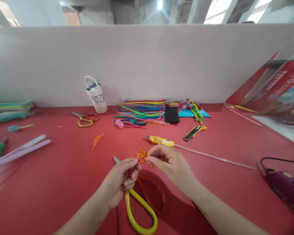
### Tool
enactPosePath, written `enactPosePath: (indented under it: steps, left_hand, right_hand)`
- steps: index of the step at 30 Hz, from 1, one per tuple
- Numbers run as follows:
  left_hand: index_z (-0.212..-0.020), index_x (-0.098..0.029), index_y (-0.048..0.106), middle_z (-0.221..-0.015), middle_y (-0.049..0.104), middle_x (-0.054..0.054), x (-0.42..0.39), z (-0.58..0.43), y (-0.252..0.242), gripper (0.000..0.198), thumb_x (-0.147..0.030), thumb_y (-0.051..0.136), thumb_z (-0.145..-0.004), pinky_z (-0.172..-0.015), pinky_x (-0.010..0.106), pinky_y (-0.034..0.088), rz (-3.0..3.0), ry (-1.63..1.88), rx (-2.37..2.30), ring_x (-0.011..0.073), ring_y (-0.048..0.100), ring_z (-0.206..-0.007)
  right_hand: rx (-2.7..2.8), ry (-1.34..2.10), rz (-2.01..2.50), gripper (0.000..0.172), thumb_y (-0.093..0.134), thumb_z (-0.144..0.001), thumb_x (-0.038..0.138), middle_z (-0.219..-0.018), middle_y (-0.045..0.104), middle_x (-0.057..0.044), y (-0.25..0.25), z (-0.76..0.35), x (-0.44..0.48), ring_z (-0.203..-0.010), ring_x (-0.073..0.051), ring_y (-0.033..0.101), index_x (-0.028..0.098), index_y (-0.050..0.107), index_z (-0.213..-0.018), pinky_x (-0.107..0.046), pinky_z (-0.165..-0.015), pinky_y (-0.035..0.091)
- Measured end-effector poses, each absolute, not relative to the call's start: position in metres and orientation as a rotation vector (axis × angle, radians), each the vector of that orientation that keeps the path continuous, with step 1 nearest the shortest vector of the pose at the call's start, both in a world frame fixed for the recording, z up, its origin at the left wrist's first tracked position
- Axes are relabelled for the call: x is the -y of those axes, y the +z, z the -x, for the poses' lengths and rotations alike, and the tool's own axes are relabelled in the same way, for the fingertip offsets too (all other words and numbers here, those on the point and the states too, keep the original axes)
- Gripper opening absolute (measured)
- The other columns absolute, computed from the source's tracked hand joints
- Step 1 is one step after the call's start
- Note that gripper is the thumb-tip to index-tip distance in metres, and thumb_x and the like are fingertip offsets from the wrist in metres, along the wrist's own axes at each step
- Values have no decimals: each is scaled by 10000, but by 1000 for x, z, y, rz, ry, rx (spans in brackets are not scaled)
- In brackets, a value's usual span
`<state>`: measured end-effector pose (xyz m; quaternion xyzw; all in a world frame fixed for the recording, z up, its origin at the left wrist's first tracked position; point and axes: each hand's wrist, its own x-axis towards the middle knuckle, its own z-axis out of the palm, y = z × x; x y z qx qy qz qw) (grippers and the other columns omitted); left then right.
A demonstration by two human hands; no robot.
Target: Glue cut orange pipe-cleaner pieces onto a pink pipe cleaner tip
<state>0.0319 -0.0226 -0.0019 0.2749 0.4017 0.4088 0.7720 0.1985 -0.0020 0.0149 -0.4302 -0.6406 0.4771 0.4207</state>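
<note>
— Red table (51,195) all the way across, and a plain white partition (147,62) standing along its far edge. Over the top you can see grey ceiling and bright windows.

— Where are the hands?

— Near edge, middle. Left hand (120,184) lies over big scissors (142,212), which rest flat on the table, yellow and red loops toward the person, tip pointing away. Its grip is closed on a thin pink stem (131,170).

— And the right?

— Right hand (172,163) is just beside it, grip narrow, thumb and forefinger pinched at the edge of some orange bits (142,154) lying between the two hands. Whether a bit sits in the pinch, I cannot tell.

— What else is out?

— Just beyond the right hand, a yellow tool (161,141) with a long clear rod (213,156) running off to the right. Farther back a cutter (194,131), a black phone (171,115) and a heap of coloured stems (139,112) against the partition. A white cup (96,98) stands upright left of the heap, small scissors (84,119) lying in front of it, an orange scrap (97,140) nearer us.

— The sides?

— Left: a green bundle (7,111) by the partition, pale rods (22,148) lying nearer, with a small blue piece (14,128) between them. Right: a red box (279,85) leaning, and a purple device (287,186) with a black cord at the table's edge.
</note>
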Motion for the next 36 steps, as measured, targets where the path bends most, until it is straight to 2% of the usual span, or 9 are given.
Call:
enactPosePath:
  steps: [7, 26, 36]
  left_hand:
    - [-641, -112, 580, -451, 397, -53, 25, -34, -3, 220, -253, 505, -793, -337, 160, 113, -633, 895, -900, 4, 212, -326]
    - [-640, -110, 593, -444, 398, -51, 27, -36, -2, 228, -240, 495, -799, -340, 163, 102, -631, 854, -877, 3, 205, -323]
    - [-636, -109, 588, -452, 395, -50, 27, -36, 0, 222, -229, 497, -798, -346, 162, 110, -628, 845, -854, 6, 208, -335]
  right_hand:
    - [1728, 1039, 1058, 79, 566, -751, 168, -802, 562, -9, 17, -200, 1, -764, -137, 539, 189, 625, -702, -246, -666, 420]
    - [1684, 1070, 1066, 83, 553, -754, 166, -738, 542, 11, 13, -193, 4, -709, -129, 528, 181, 574, -675, -260, -668, 409]
    - [1773, 865, 1072, 114, 546, -775, 108, -762, 515, 12, 12, -191, 7, -705, -120, 494, 184, 567, -692, -239, -628, 390]
